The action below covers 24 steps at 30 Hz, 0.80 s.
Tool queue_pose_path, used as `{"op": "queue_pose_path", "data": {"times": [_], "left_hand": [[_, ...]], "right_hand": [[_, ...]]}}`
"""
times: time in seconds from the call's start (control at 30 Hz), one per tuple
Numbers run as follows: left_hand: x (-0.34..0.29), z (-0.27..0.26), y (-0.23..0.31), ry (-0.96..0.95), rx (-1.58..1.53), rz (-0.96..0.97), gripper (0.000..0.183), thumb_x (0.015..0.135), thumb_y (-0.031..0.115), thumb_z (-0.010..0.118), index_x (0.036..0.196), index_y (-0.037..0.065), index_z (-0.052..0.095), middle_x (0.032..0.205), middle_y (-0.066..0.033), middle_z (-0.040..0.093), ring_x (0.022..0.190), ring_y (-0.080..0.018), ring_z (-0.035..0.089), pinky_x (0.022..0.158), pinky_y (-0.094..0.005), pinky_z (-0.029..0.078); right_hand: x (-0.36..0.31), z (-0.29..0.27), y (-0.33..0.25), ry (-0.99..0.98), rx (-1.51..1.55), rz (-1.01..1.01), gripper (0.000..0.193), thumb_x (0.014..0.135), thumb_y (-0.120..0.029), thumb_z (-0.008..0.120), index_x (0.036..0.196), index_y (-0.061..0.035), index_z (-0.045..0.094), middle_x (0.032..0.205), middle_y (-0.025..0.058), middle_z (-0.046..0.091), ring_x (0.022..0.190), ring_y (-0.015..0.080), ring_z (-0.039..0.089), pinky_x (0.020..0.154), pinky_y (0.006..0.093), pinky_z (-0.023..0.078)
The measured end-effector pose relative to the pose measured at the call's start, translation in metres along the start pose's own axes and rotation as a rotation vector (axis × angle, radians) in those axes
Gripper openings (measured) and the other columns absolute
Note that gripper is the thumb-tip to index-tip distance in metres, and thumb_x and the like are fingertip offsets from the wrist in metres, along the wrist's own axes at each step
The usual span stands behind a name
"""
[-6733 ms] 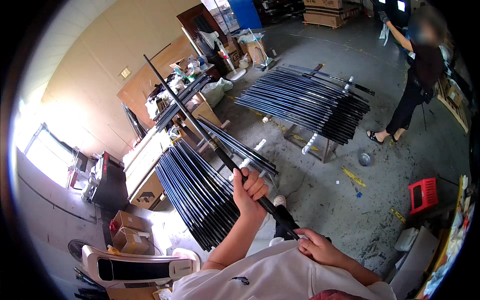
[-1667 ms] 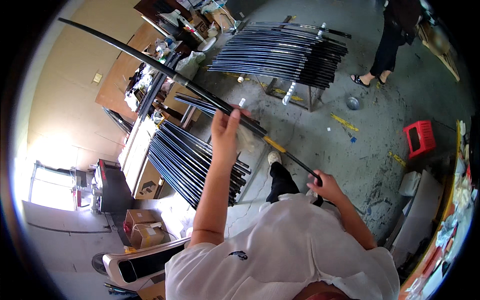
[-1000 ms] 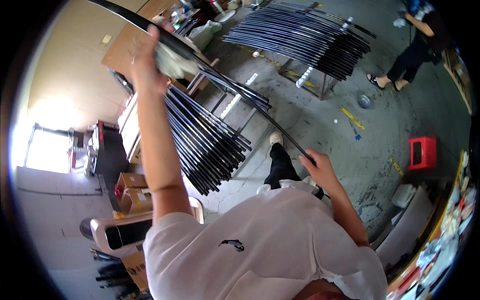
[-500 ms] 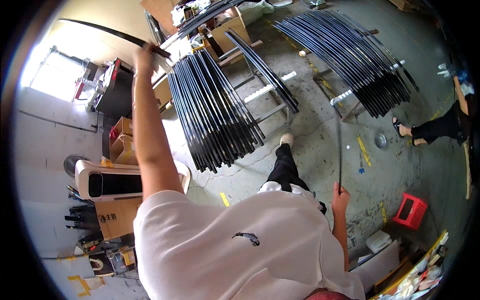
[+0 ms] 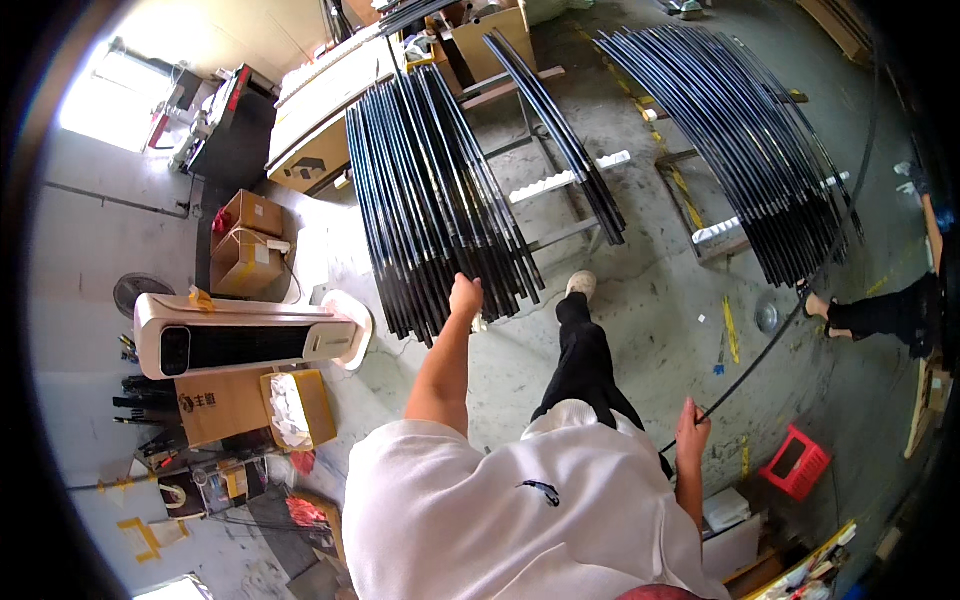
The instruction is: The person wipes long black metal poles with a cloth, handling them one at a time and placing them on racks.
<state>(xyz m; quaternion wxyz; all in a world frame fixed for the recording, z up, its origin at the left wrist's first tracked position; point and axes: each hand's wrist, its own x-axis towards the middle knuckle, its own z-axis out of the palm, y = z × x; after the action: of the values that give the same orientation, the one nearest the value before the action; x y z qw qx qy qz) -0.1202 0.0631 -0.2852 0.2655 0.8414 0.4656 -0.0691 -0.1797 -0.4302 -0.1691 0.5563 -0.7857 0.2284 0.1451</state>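
My left hand point(image 5: 465, 298) is closed at the near, dark ends of a row of long black rods point(image 5: 425, 190) lying side by side on a stand. Its fingers seem wrapped round one rod end, though the grip is partly hidden. On the right, beside my hip, my right hand point(image 5: 692, 435) is shut on a single thin black rod point(image 5: 765, 350). That rod slants from behind my hand up toward the upper right, apart from the rows.
A smaller bundle of rods point(image 5: 555, 130) and a wide row point(image 5: 735, 140) rest on white notched supports. Leftward stand a white upright appliance point(image 5: 240, 340) and cardboard boxes point(image 5: 250, 245). A red plastic stool point(image 5: 797, 462) and another person's leg point(image 5: 885, 315) are on the right.
My left hand came down from the raised upper left, where it held a black rod, to the row's near ends. The rod in my right hand swung from upright to slanting right.
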Motion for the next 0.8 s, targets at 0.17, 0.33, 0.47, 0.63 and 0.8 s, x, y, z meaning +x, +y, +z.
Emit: {"op": "queue_pose_path", "data": {"times": [0.17, 0.33, 0.47, 0.63, 0.8], "left_hand": [[0.017, 0.021, -0.020, -0.076, 0.055, -0.098, 0.040, 0.084, 0.030, 0.056, 0.104, -0.003, 0.047, 0.103, -0.0247, 0.059, 0.099, -0.0397, 0.057, 0.084, -0.0447, 0.046], [0.031, 0.038, -0.029, -0.080, -0.007, -0.155, 0.044, 0.079, 0.030, 0.064, 0.104, -0.002, 0.047, 0.105, -0.0243, 0.059, 0.099, -0.0385, 0.057, 0.085, -0.0438, 0.046], [0.037, 0.045, -0.024, 0.013, -0.080, -0.195, 0.047, 0.074, 0.024, 0.071, 0.104, -0.002, 0.048, 0.102, -0.0220, 0.060, 0.098, -0.0355, 0.058, 0.082, -0.0418, 0.047], [0.050, 0.042, -0.022, -0.079, 0.065, -0.262, 0.037, 0.071, 0.018, 0.070, 0.098, -0.002, 0.053, 0.102, -0.0215, 0.061, 0.097, -0.0345, 0.060, 0.080, -0.0398, 0.049], [0.048, 0.040, -0.027, -0.011, 0.017, -0.168, 0.021, 0.070, 0.008, 0.064, 0.090, 0.001, 0.060, 0.097, -0.0199, 0.061, 0.091, -0.0337, 0.060, 0.078, -0.0387, 0.049]], "right_hand": [[0.012, -0.001, 0.000, -0.033, -0.112, -0.022, 0.042, 0.091, -0.029, 0.050, 0.061, -0.0012, 0.039, 0.054, -0.0023, 0.030, 0.053, 0.0084, 0.027, 0.047, 0.0303, 0.023], [0.014, 0.000, -0.001, -0.064, -0.244, -0.058, 0.041, 0.091, -0.027, 0.050, 0.061, -0.0011, 0.038, 0.054, -0.0027, 0.030, 0.053, 0.0088, 0.027, 0.047, 0.0303, 0.023], [0.010, 0.003, -0.005, -0.074, -0.238, -0.014, 0.041, 0.091, -0.025, 0.051, 0.061, -0.0013, 0.036, 0.054, -0.0021, 0.028, 0.053, 0.0095, 0.026, 0.047, 0.0307, 0.023], [0.004, -0.001, -0.003, -0.066, -0.346, -0.031, 0.039, 0.090, -0.025, 0.050, 0.062, -0.0018, 0.037, 0.053, -0.0003, 0.028, 0.052, 0.0104, 0.027, 0.046, 0.0311, 0.024], [0.005, -0.007, 0.012, -0.086, -0.297, 0.031, 0.037, 0.090, -0.023, 0.050, 0.062, -0.0018, 0.037, 0.052, -0.0001, 0.030, 0.052, 0.0098, 0.029, 0.047, 0.0306, 0.025]]}}
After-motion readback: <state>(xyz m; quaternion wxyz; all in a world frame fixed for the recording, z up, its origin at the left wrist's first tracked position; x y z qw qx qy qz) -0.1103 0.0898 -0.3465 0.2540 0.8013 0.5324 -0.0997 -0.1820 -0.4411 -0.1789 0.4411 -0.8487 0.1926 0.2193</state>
